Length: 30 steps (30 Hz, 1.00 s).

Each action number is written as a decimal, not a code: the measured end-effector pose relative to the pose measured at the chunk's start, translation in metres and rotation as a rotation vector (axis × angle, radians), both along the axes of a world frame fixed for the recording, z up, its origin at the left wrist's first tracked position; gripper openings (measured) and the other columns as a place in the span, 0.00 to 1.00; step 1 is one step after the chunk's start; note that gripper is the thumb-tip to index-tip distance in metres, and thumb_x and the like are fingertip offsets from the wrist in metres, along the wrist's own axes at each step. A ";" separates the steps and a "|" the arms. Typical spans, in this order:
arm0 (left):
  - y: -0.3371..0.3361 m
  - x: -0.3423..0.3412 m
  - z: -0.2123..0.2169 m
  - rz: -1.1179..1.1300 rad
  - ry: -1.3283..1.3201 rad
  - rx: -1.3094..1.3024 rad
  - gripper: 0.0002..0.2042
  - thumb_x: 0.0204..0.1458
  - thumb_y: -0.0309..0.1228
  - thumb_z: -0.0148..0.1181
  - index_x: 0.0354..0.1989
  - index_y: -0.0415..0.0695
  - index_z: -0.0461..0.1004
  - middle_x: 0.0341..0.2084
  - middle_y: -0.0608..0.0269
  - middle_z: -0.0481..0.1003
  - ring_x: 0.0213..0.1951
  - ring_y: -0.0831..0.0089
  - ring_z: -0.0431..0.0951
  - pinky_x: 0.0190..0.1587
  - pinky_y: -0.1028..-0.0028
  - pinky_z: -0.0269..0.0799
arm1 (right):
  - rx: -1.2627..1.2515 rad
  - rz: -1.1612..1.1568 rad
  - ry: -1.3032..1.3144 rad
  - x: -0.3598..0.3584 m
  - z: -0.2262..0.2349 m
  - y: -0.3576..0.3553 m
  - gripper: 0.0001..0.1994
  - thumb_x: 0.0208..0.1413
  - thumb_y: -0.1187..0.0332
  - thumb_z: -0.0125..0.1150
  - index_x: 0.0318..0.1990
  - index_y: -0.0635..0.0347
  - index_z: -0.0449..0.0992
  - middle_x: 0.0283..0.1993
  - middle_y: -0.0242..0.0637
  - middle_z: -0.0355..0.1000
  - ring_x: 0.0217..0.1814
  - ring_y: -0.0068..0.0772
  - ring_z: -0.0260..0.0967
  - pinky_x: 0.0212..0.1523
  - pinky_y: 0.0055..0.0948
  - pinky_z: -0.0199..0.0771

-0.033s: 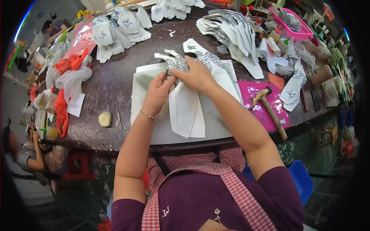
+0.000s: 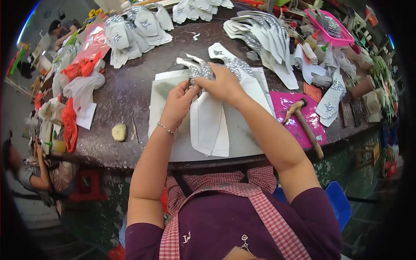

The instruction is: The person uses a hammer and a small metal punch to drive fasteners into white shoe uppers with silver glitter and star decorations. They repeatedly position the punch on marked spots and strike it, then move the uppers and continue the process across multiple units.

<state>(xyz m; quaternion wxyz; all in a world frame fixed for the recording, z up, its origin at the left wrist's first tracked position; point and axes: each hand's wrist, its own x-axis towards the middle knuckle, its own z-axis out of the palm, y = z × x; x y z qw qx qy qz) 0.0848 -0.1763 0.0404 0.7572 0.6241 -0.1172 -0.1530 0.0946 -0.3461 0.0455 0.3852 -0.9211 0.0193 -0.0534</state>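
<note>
Head view: two hands working a glittery silver shoe piece over a white board on a dark worktable.

The left hand (image 2: 178, 104) is pinching the near edge of the silver piece (image 2: 200, 70); the right hand (image 2: 222, 83) is pressing down on it, fingers curled over its top. The piece is lying on white cut panels (image 2: 210, 125) at the middle of the white board (image 2: 161, 99). A hammer (image 2: 305, 123) is resting on a pink sheet (image 2: 284, 104), right of the board; a yellowish lump (image 2: 119, 132) is sitting to the left on the worktable (image 2: 125, 93).
</note>
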 end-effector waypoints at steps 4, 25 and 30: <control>0.043 0.010 -0.002 0.174 0.006 0.169 0.13 0.61 0.29 0.53 0.51 0.40 0.74 0.30 0.78 0.74 0.24 0.91 0.63 0.26 0.85 0.57 | -0.004 -0.030 -0.247 0.002 0.018 0.008 0.41 0.48 0.42 0.62 0.65 0.60 0.66 0.61 0.64 0.62 0.64 0.57 0.62 0.62 0.44 0.65; 0.120 -0.076 -0.018 0.466 -0.161 0.227 0.09 0.60 0.26 0.57 0.45 0.38 0.77 0.35 0.65 0.73 0.40 0.80 0.72 0.43 0.76 0.69 | -0.113 -0.231 -0.313 -0.111 0.019 -0.129 0.26 0.58 0.62 0.63 0.61 0.64 0.70 0.63 0.51 0.65 0.65 0.51 0.62 0.65 0.41 0.59; 0.109 -0.080 -0.015 0.504 -0.122 0.006 0.04 0.56 0.22 0.62 0.39 0.38 0.79 0.33 0.69 0.78 0.36 0.83 0.75 0.42 0.81 0.71 | -0.558 -0.356 0.148 -0.190 -0.052 -0.221 0.23 0.60 0.59 0.61 0.57 0.65 0.71 0.52 0.56 0.70 0.55 0.54 0.68 0.54 0.42 0.66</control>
